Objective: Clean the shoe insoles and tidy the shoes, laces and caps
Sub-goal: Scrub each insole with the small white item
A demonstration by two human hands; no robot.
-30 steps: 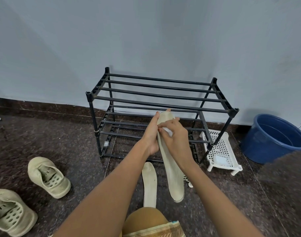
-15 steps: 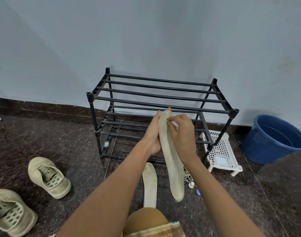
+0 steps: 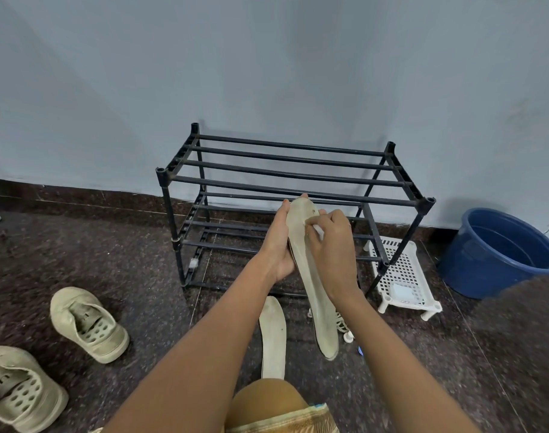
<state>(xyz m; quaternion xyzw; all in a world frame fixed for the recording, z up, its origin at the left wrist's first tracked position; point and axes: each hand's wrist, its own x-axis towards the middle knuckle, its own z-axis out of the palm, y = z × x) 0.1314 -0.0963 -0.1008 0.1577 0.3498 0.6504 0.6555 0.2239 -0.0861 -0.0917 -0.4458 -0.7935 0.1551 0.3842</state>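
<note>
Left hand (image 3: 277,245) cups insole (image 3: 310,276) from behind; right hand (image 3: 334,248) fingers pinch white wipe (image 3: 317,230) against it.

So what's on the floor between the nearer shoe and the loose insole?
Nothing: in the head view only bare dark floor lies between the shoe and the insole; the left forearm crosses above its nearer part.

Shoe rack (image 3: 295,176): dark metal-looking tubes, faint sheen. Bucket (image 3: 498,251): glossy blue plastic. Small tray (image 3: 401,273): perforated white plastic. Insole (image 3: 310,276): matt, cloth-like (speckled). Shoes (image 3: 89,323): dull beige fabric. Floor (image 3: 110,260): speckled polished stone.
</note>
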